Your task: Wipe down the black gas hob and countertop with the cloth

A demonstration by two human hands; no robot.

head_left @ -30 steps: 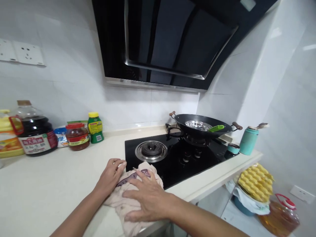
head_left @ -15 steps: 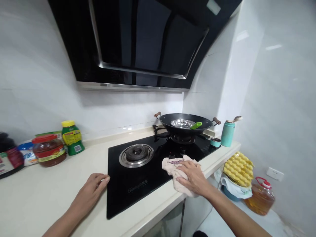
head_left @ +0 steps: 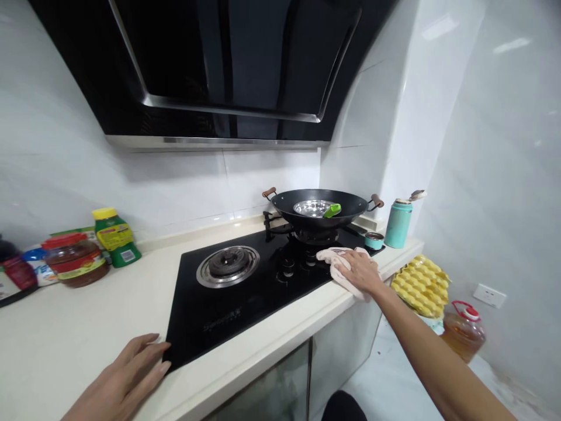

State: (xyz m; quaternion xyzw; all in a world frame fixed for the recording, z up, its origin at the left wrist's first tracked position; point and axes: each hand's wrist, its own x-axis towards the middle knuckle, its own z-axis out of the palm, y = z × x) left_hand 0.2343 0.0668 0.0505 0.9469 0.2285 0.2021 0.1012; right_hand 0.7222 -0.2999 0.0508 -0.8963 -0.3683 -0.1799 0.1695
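Note:
My right hand [head_left: 360, 271] presses a pale pink cloth [head_left: 346, 279] down at the front right edge of the black gas stove [head_left: 228, 324], its fingers curved over the fabric. Just left of the cloth are the stove's knobs [head_left: 288, 268]. My left hand [head_left: 131, 374] lies on the cream countertop with its fingers extended and holds nothing; the fingertips touch the stove's front left corner. A black wok [head_left: 280, 204] sits on the right burner and holds a shiny metal bowl [head_left: 313, 209] and something with a green handle [head_left: 332, 211].
A round burner [head_left: 228, 266] is at the stove's left. Turquoise flask [head_left: 398, 225] and small cup [head_left: 374, 240] stand at the right end. Jars and bottles [head_left: 116, 237] line the back left. Below right are yellow egg trays [head_left: 421, 285] and an oil jug [head_left: 464, 330]. A range hood [head_left: 254, 64] overhangs.
My right hand has slid the cloth rightward along the stove's front edge, uncovering the knobs. My left hand has moved to the front left corner with its fingers more spread. The view has shifted.

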